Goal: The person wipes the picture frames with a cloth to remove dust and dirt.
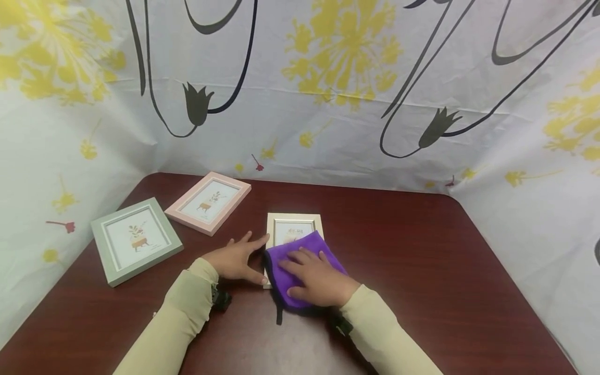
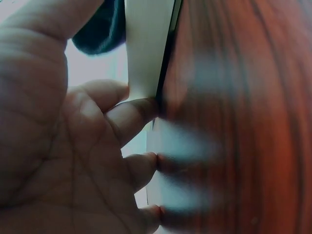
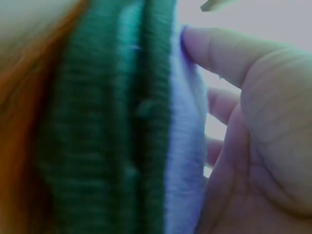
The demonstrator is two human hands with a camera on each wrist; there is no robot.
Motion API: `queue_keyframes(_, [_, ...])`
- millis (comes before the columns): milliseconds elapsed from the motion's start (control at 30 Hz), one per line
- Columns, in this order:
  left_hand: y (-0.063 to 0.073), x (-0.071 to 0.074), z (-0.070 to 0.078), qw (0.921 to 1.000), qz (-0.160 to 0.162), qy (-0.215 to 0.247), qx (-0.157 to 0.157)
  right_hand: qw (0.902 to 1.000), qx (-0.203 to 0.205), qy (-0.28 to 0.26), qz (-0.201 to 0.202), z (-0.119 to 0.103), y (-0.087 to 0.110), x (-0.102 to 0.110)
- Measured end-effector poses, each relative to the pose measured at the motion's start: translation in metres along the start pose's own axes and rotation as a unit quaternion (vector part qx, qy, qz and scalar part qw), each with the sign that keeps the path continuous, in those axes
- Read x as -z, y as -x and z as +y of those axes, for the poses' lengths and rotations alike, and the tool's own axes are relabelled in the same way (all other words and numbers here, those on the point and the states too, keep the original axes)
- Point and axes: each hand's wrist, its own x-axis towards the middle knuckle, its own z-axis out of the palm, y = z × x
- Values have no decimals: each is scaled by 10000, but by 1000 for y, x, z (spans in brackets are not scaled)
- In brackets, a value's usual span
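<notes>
A cream picture frame (image 1: 294, 217) lies flat on the table, its printed card upside down from here. A purple cloth (image 1: 281, 268) with dark edging and a small loop covers much of it. My right hand (image 1: 319, 278) presses on the cloth with fingers extended; in the right wrist view the thumb touches the pale side of the cloth (image 3: 187, 146). My left hand (image 1: 236, 260) has its thumb and fingers spread along the frame's left side. In the left wrist view, fingertips meet the side of the frame (image 2: 146, 48), others resting on the tabletop.
A green picture frame (image 1: 107, 255) and a pink picture frame (image 1: 209, 227) lie to the left, each showing a potted plant print. The dark red wooden table (image 1: 398, 250) is bordered at the back and sides by a flower-printed curtain (image 1: 281, 120).
</notes>
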Motion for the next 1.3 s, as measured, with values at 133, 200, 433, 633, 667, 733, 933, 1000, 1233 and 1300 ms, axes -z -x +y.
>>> queue_keyframes(133, [0, 0, 1, 10000, 4, 32, -15, 9998, -104, 125, -114, -4, 0, -1])
queue_keyframes(200, [0, 0, 1, 10000, -8, 19, -19, 9995, -76, 161, -242, -7, 2, 1])
queue_keyframes(433, [1, -1, 0, 10000, -13, 52, -77, 9995, 86, 30, -312, -11, 7, 6])
queue_keyframes(633, [1, 1, 2, 10000, 26, 65, -18, 9998, -161, 65, -62, -7, 1, 1])
queue_keyframes(667, [1, 1, 2, 10000, 36, 57, -6, 9998, -190, 59, -47, -7, 1, 1])
queue_keyframes(733, [1, 0, 2, 10000, 44, 59, 6, 9997, -219, 33, -108, -8, 2, 2])
queue_keyframes(933, [0, -1, 1, 9999, 33, 95, -20, 9993, -162, -240, -237, -12, 7, 5])
queue_keyframes(1000, [0, -1, 1, 9999, 24, 116, -27, 9993, -157, -284, -206, -11, 7, 6])
queue_keyframes(1233, [1, 0, 3, 9999, -5, 138, 22, 9979, 140, -584, -230, -6, 10, 13])
queue_keyframes(1300, [1, 0, 4, 9999, -19, 138, 60, 9969, 288, -684, -261, 0, 13, 16])
